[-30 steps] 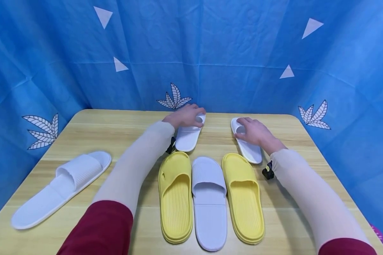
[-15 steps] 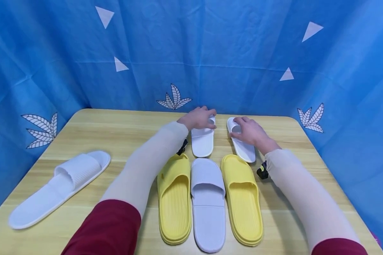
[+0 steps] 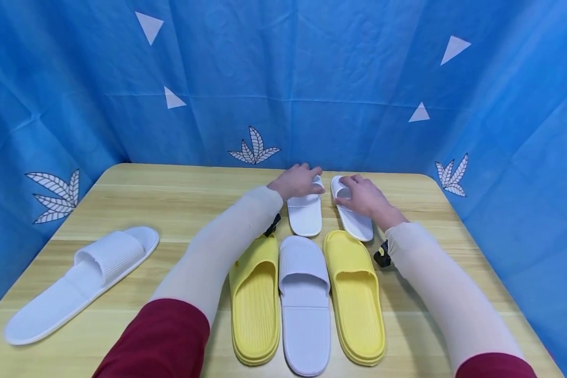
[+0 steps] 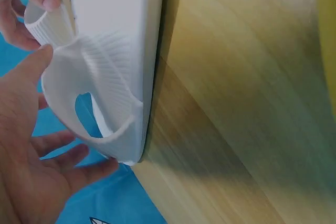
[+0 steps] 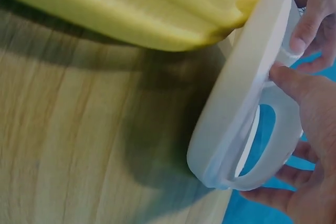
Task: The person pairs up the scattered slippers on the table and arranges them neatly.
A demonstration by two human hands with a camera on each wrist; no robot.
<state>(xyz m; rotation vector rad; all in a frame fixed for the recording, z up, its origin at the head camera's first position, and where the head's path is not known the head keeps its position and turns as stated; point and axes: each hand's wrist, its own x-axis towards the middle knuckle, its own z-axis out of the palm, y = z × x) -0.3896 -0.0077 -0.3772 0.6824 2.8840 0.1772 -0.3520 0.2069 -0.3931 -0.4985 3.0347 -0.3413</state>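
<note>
At the far side of the table my left hand point(image 3: 298, 181) holds a small white slipper point(image 3: 305, 216) by its strap, thumb on one side and fingers on the other. In the left wrist view that slipper point(image 4: 107, 3) lies sole down, its ribbed strap point(image 4: 105, 61) between thumb and fingertips. My right hand point(image 3: 365, 197) grips a second white slipper point(image 3: 356, 223) the same way, just to the right. In the right wrist view this slipper point(image 5: 236, 93) appears with the thumb on its strap and the fingers near the toe. A narrow gap separates the two slippers.
Nearer on the table stand a yellow slipper point(image 3: 255, 310), a larger white slipper point(image 3: 305, 336) and another yellow slipper point(image 3: 357, 310), side by side. One more white slipper point(image 3: 82, 283) lies slanted at the left. A blue curtain point(image 3: 283, 63) hangs behind the wooden table point(image 3: 179, 194).
My left hand has moved its slipper to the right, and the slipper has turned straighter. The right hand has shifted its slipper slightly left, so the pair is closer together.
</note>
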